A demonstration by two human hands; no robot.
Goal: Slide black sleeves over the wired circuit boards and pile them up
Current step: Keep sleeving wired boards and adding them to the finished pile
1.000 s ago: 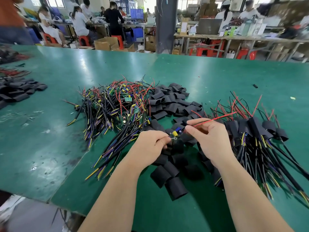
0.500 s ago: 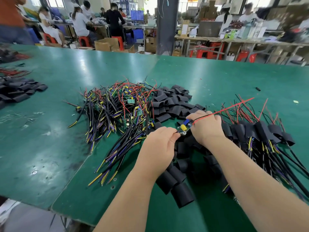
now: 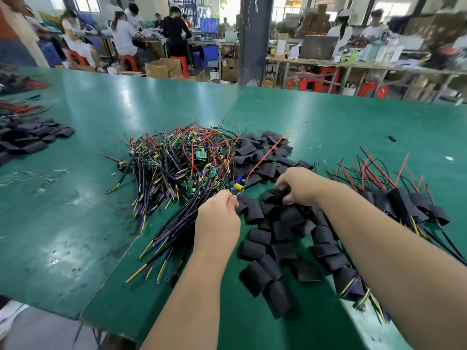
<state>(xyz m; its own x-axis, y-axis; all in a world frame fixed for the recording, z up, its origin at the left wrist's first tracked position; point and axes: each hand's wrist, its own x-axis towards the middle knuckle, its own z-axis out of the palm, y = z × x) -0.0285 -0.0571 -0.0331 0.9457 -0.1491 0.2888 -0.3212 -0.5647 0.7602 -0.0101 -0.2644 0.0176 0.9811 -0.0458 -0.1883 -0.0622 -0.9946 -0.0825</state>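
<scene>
Left hand [image 3: 217,215]: fingers pinch one wired circuit board [image 3: 237,187] beside the loose black sleeves [image 3: 267,238] on the table [image 3: 75,198]. Right hand [image 3: 300,184]: fingers curled among the sleeves; whether they grip one cannot be told.

green rubber-topped table [image 3: 328,127] | tangle of bare wired circuit boards [image 3: 177,168] centre-left on it; heap of loose black tubular sleeves [image 3: 273,231] touching its right side, running toward the near edge | pile of sleeved boards [image 3: 404,205] right of that heap | second heap of black sleeves [image 3: 27,137] far left, well apart
</scene>
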